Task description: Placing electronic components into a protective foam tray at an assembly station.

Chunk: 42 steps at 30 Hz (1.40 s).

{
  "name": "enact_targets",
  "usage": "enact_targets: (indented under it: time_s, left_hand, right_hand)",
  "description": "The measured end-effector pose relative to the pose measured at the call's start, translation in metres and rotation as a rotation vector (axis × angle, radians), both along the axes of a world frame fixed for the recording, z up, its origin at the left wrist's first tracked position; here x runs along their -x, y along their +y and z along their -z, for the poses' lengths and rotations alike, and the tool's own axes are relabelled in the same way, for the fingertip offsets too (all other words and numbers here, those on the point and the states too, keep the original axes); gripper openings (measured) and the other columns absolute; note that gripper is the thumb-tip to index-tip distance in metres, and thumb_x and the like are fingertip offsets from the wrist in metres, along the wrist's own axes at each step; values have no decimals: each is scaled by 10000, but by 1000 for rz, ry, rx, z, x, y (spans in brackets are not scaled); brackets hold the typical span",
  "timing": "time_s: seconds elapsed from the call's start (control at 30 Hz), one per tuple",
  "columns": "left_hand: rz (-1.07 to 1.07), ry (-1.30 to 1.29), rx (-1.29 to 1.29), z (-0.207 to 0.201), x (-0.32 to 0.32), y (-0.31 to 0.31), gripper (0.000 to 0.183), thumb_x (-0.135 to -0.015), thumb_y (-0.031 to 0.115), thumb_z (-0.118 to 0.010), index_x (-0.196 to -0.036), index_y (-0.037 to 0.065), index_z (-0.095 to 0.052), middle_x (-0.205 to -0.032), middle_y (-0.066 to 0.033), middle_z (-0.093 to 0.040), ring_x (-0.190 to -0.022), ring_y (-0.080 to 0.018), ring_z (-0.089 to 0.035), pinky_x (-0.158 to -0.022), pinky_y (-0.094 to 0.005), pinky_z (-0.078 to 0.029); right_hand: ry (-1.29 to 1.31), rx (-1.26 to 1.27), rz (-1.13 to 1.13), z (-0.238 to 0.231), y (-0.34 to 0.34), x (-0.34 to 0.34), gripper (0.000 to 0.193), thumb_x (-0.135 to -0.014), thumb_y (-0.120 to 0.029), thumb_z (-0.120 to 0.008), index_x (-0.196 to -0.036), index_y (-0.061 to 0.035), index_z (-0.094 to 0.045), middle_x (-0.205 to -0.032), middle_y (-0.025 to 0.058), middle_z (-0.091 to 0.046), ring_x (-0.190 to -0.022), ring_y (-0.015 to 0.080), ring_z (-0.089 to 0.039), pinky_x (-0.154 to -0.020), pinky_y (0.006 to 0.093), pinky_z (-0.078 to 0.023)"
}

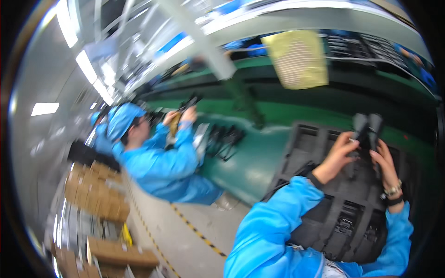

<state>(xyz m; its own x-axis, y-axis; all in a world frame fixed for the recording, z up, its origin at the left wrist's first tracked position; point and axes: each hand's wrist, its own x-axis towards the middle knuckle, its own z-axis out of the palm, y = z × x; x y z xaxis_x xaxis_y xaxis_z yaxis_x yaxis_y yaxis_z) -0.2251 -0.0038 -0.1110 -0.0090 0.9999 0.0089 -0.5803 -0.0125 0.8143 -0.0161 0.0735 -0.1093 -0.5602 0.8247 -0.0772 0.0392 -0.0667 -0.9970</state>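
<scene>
My left hand (337, 156) is closed round a black elongated part (360, 126), held upright with its wider end up. My right hand (385, 161) grips a second, similar black part (375, 124) right beside the first. The two parts stand side by side, touching or nearly so; blur hides their exact kind. Both hands are above a dark moulded tray (334, 227) with several recesses, some holding small dark items. A dark band circles my left wrist, and my right wrist has a dark band and a bracelet.
To the left, a co-worker (155, 153) in blue clothing handles a dark item. Black parts (225, 139) lie on the green bench (250, 160) between us. A yellow sheet (299, 60) hangs from the shelf (324, 21). Cardboard boxes (97, 190) stand on the left.
</scene>
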Motion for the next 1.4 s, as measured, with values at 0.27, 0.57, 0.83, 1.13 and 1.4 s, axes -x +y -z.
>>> enact_targets:
  time_s: [0.27, 0.57, 0.83, 1.13, 1.4]
  left_hand:
    - [-45, -45, 42, -11, 4, -4, 398, -975, 302, -539, -1318, 111, -475, -1289, -124, -574, -1219, -288, -540, -999, -499, -464]
    - [-92, -32, 9, -15, -5, -6, 538, -924, 141, -615, -1397, 130, -360, -1324, -131, -510, -1215, -289, -527, -1014, -521, -462]
    - [-100, -27, 3, -12, -2, -5, 674, -819, 36, -713, -1395, 109, -370, -1338, -115, -502, -1217, -260, -514, -1028, -521, -454]
    - [-88, 91, -147, -26, -13, -20, 917, -633, -92, -764, -1442, 48, -356, -1380, -103, -451, -1290, -238, -454, -1168, -436, -313]
    - [33, 18, -198, -19, -5, -20, 1043, -510, -143, -769, -1434, 100, -350, -1346, -67, -460, -1346, -252, -403, -1207, -424, -237]
  right_hand:
    - [38, -110, -13, -14, -8, 7, 910, -818, -233, -799, -1468, 56, -232, -1334, 186, -474, -928, 149, -606, -726, 251, -493]
    - [-120, -376, 136, -9, -15, 1, 1098, -742, -378, -827, -1497, 77, -173, -1290, 209, -460, -823, 151, -525, -688, 269, -493]
    - [299, -196, -101, -2, -4, 4, 920, -869, -160, -714, -1539, -10, -103, -1385, 141, -418, -1032, 135, -550, -875, 296, -483]
    - [309, -395, -239, -8, -8, -2, 978, -802, -146, -739, -1542, -34, -110, -1526, 184, -313, -1422, 281, -318, -1103, 405, -349]
    - [72, -781, -126, -21, -17, -4, 876, -711, -166, -771, -1451, -5, -331, -1413, 178, -469, -1333, 325, -443, -1118, 423, -342]
